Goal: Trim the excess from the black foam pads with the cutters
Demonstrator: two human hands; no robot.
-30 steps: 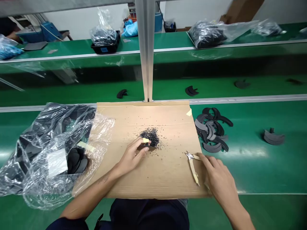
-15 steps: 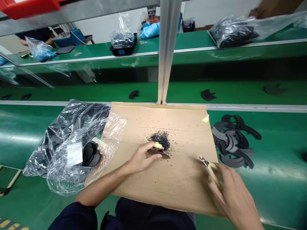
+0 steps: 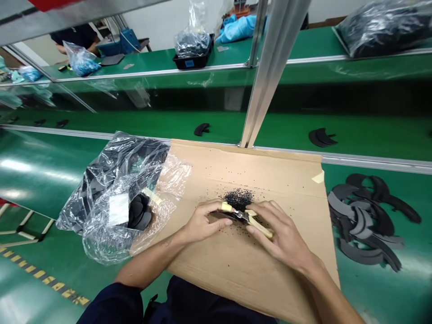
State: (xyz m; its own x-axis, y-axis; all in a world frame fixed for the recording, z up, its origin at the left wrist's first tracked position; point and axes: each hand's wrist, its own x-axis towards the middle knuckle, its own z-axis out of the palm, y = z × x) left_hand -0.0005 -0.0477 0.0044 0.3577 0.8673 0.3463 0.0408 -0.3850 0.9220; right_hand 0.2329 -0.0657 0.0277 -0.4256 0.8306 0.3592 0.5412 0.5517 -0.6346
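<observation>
My left hand [image 3: 204, 221] pinches a thin dark curved piece [image 3: 221, 215] between thumb and forefinger, and yellow tape wraps one fingertip. In my right hand [image 3: 281, 231] is a pair of side cutters [image 3: 261, 226] with pale yellow handles. The metal jaws meet the right end of the dark piece; whether they are closed on it I cannot make out. Just beyond both hands lies a heap of small black scraps [image 3: 239, 198], scattered over a cardboard sheet [image 3: 209, 166].
A clear plastic bag [image 3: 101, 184] of dark flat pieces lies left of the cardboard. To the right is a pile of curved black and grey pieces [image 3: 364, 220]. A metal post [image 3: 266, 76] rises behind, beside a green conveyor belt [image 3: 151, 123] carrying several dark pieces.
My right hand has brought the side cutters leftward from the cardboard's right side to the dark piece. My left hand still holds that piece. The camera view has turned and tilted slightly.
</observation>
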